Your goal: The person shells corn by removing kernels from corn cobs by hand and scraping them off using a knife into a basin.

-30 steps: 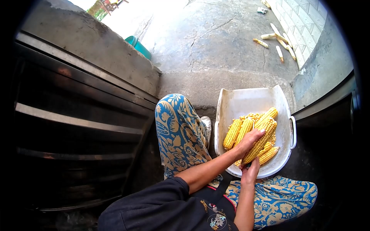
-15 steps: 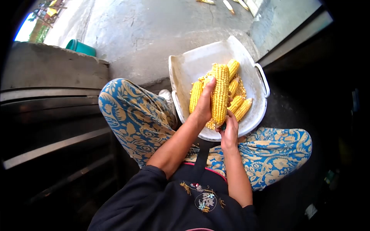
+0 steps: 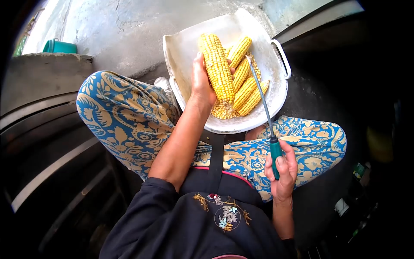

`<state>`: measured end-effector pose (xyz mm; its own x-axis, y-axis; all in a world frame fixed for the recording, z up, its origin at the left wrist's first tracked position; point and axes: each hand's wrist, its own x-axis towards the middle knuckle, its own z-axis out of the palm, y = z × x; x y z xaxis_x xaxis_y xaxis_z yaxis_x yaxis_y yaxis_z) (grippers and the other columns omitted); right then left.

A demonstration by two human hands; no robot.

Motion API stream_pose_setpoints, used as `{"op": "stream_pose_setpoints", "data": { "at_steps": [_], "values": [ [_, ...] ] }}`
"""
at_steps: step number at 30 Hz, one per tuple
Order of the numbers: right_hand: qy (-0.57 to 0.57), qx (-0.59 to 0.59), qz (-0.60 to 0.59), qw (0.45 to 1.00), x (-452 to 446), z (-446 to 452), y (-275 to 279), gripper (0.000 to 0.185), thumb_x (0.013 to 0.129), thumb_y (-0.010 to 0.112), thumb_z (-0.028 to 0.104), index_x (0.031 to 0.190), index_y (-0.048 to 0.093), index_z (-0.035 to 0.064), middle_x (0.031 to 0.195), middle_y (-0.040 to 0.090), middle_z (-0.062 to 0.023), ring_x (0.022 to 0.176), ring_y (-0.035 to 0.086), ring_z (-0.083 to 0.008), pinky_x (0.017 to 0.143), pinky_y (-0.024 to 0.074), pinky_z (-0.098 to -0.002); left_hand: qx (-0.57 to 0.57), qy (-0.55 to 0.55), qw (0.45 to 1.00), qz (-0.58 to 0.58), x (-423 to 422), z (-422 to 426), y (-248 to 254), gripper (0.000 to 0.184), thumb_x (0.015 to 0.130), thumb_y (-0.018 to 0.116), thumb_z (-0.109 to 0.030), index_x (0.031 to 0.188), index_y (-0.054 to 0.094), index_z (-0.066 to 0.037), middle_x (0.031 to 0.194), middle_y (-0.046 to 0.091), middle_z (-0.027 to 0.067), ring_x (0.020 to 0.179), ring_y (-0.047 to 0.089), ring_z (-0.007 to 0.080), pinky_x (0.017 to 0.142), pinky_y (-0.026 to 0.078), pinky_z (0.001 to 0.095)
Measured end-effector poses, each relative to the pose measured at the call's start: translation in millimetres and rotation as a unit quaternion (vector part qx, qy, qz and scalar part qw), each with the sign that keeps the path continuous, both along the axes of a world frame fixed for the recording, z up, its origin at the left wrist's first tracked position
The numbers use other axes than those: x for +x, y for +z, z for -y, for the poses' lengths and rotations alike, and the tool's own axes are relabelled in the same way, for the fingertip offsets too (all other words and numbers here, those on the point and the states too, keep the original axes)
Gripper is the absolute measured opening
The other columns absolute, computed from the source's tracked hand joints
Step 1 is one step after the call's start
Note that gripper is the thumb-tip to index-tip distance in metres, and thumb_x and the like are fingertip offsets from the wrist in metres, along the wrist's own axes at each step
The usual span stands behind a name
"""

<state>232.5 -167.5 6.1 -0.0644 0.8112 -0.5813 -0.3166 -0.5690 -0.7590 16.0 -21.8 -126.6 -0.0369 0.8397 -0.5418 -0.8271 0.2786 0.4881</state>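
I watch left hand (image 3: 202, 84) gripping a cob (image 3: 217, 67), right hand (image 3: 285, 172) clasping a screwdriver (image 3: 275, 155); a slip might jab skin.

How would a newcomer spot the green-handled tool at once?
Find the big white tub in the upper middle, then look below its right side to the right hand. That hand holds the tool by its green handle, the thin metal shaft pointing up over the tub. Unlike the plump yellow cobs beyond, it is slim and straight.
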Motion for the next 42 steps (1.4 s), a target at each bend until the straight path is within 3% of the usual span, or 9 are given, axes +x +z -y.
{"op": "stream_pose_setpoints", "data": {
  "at_steps": [5, 12, 18, 20, 22, 24, 30, 37, 42],
  "values": [
    [0.006, -0.034, 0.006, 0.999, 22, 38, 11, 0.042, 0.088, 0.054, 0.013, 0.126, 0.042, 0.0013, 0.079, 0.055, -0.0089, 0.054, 0.041, -0.0040, 0.045, 0.0339, -0.0149, -0.017, 0.015, 0.998, 0.050, 7, 1, 10, 0.052, 0.086, 0.051, -0.049, 0.112, 0.052, -0.004, 0.092, 0.061, 0.0163, 0.074, 0.063, 0.0267, 0.067, 0.055, 0.0398],
    [0.027, -0.049, -0.011, 0.998, 23, 54, 11, 0.042, 0.087, 0.054, 0.011, 0.126, 0.044, 0.0008, 0.080, 0.056, -0.0096, 0.055, 0.043, -0.0050, 0.046, 0.0347, -0.0155, -0.039, 0.007, 0.998, 0.044, 4, 3, 4, 0.047, 0.085, 0.055, -0.046, 0.105, 0.056, -0.003, 0.082, 0.063, 0.0135, 0.063, 0.063, 0.0232, 0.058, 0.056, 0.0349],
    [0.129, -0.033, 0.095, 0.986, 26, 60, 11, 0.037, 0.089, 0.050, 0.013, 0.124, 0.047, 0.0004, 0.085, 0.057, -0.0098, 0.062, 0.047, -0.0060, 0.047, 0.0363, -0.0167, -0.024, -0.005, 0.998, 0.049, 0, 2, -4, 0.062, 0.091, 0.029, -0.054, 0.114, 0.050, 0.000, 0.099, 0.062, 0.0222, 0.079, 0.063, 0.0284, 0.064, 0.055, 0.0372],
    [0.215, 0.075, 0.226, 0.947, 25, 62, 7, 0.038, 0.089, 0.049, 0.012, 0.124, 0.047, -0.0009, 0.088, 0.057, -0.0083, 0.066, 0.048, -0.0060, 0.051, 0.0376, -0.0177, -0.053, 0.018, 0.996, 0.069, 2, 1, 0, 0.055, 0.091, 0.033, -0.051, 0.116, 0.048, -0.004, 0.087, 0.062, 0.0181, 0.069, 0.061, 0.0282, 0.063, 0.053, 0.0385],
    [0.216, 0.082, 0.230, 0.945, 22, 61, 10, 0.037, 0.088, 0.048, 0.010, 0.123, 0.048, -0.0019, 0.090, 0.058, -0.0072, 0.068, 0.049, -0.0058, 0.054, 0.0385, -0.0183, -0.051, 0.015, 0.997, 0.051, 1, 2, -5, 0.055, 0.091, 0.033, -0.051, 0.115, 0.049, -0.004, 0.092, 0.062, 0.0190, 0.074, 0.062, 0.0292, 0.065, 0.054, 0.0390],
    [0.187, 0.085, 0.261, 0.943, 20, 63, 11, 0.035, 0.085, 0.053, 0.008, 0.118, 0.053, -0.0041, 0.096, 0.063, -0.0128, 0.079, 0.060, -0.0159, 0.074, 0.0473, -0.0273, -0.049, 0.011, 0.998, 0.032, 1, 3, -6, 0.055, 0.092, 0.034, -0.051, 0.114, 0.051, -0.003, 0.097, 0.062, 0.0200, 0.079, 0.063, 0.0301, 0.068, 0.054, 0.0395],
    [0.196, 0.113, 0.318, 0.921, 17, 58, 10, 0.036, 0.082, 0.054, 0.006, 0.117, 0.053, -0.0048, 0.107, 0.062, -0.0197, 0.098, 0.062, -0.0278, 0.086, 0.0473, -0.0335, -0.049, 0.032, 0.998, 0.006, 3, 3, -5, 0.051, 0.091, 0.039, -0.048, 0.113, 0.053, -0.005, 0.094, 0.063, 0.0180, 0.080, 0.062, 0.0318, 0.074, 0.053, 0.0405],
    [0.220, 0.163, 0.362, 0.891, 12, 54, 8, 0.036, 0.081, 0.054, 0.003, 0.116, 0.053, -0.0048, 0.105, 0.061, -0.0208, 0.095, 0.062, -0.0312, 0.084, 0.0480, -0.0347, -0.054, 0.029, 0.998, -0.024, 4, 3, -6, 0.054, 0.089, 0.041, -0.051, 0.111, 0.052, -0.003, 0.090, 0.061, 0.0163, 0.080, 0.062, 0.0304, 0.072, 0.053, 0.0432],
    [0.241, 0.238, 0.398, 0.853, 10, 50, 7, 0.038, 0.080, 0.055, 0.001, 0.118, 0.054, -0.0023, 0.091, 0.061, -0.0160, 0.078, 0.061, -0.0282, 0.070, 0.0492, -0.0345, -0.049, 0.023, 0.998, -0.032, 3, 2, -5, 0.057, 0.089, 0.039, -0.053, 0.111, 0.049, -0.002, 0.089, 0.059, 0.0154, 0.076, 0.062, 0.0290, 0.067, 0.054, 0.0440]
  ]
}}
